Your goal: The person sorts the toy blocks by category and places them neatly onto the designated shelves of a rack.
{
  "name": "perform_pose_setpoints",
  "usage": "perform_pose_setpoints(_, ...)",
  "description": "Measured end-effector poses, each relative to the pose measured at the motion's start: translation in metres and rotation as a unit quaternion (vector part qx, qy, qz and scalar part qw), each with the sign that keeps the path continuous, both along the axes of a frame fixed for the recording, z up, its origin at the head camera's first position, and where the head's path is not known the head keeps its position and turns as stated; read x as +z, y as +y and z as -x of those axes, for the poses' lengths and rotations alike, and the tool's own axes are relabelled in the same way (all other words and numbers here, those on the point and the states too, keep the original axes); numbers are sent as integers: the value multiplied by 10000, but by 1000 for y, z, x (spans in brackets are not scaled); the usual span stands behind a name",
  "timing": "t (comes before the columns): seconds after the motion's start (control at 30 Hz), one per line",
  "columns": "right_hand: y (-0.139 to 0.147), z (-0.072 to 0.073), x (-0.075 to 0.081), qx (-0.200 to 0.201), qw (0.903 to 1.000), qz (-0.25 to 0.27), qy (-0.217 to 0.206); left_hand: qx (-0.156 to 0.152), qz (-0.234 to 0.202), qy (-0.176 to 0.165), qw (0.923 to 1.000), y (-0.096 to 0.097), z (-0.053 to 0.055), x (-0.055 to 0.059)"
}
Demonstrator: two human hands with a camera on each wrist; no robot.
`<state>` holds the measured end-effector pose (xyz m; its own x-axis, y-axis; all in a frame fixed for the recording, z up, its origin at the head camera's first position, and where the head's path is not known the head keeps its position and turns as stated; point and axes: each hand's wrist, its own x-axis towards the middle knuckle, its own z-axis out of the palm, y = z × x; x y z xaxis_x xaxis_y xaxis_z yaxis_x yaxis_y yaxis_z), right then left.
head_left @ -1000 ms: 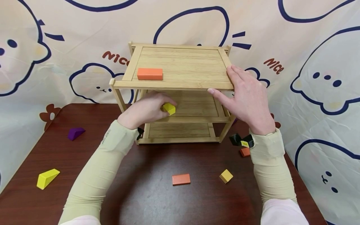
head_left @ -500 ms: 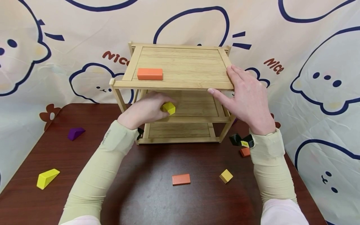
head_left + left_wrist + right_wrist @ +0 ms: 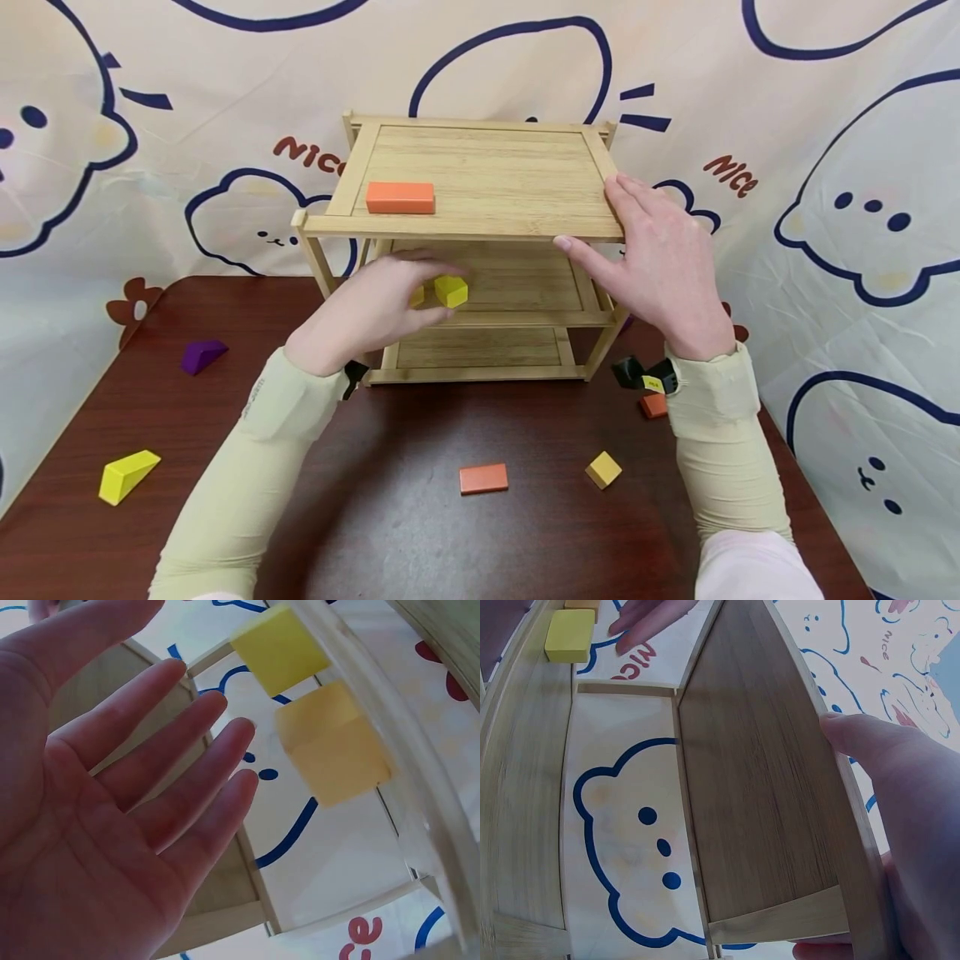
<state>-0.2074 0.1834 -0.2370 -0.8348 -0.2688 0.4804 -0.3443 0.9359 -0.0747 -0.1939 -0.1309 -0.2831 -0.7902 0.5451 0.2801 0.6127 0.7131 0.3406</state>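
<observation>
A three-tier wooden shelf rack stands on the table. My left hand reaches to the front of its middle tier, fingers spread and holding nothing. By those fingers a yellow block sits on that tier. Beside it is a paler orange-yellow block, mostly hidden behind the hand in the head view. In the left wrist view both blocks are apart from the fingers. My right hand holds the top tier's front right corner, thumb at the front rail and fingers over the right side. An orange block lies on the top tier.
On the dark table lie a purple block and a yellow wedge at left. A flat red-orange block and a small yellow cube lie in front; another red-orange block is near my right wrist. Printed cloth hangs behind.
My left hand has let go of the yellow block and drawn back to the left with its fingers opened. The block stays on the middle tier. My right hand has not moved.
</observation>
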Motion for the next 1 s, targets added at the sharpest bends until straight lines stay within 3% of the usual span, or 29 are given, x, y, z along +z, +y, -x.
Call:
perform_pose_setpoints(0.33,1,-1,1,-29,10000,8,-59,116,-192,363,9991,-15,-31,0)
perform_pose_setpoints(0.7,0,-1,1,-36,10000,-4,-86,284,-327,696,9966,-42,-58,-7)
perform_pose_setpoints(0.87,0,-1,1,-22,10000,8,-73,460,-503,866,9939,-59,-68,-9)
perform_pose_setpoints(1.0,-1,0,1,-15,10000,19,-59,792,-641,838,9913,-75,-76,-10)
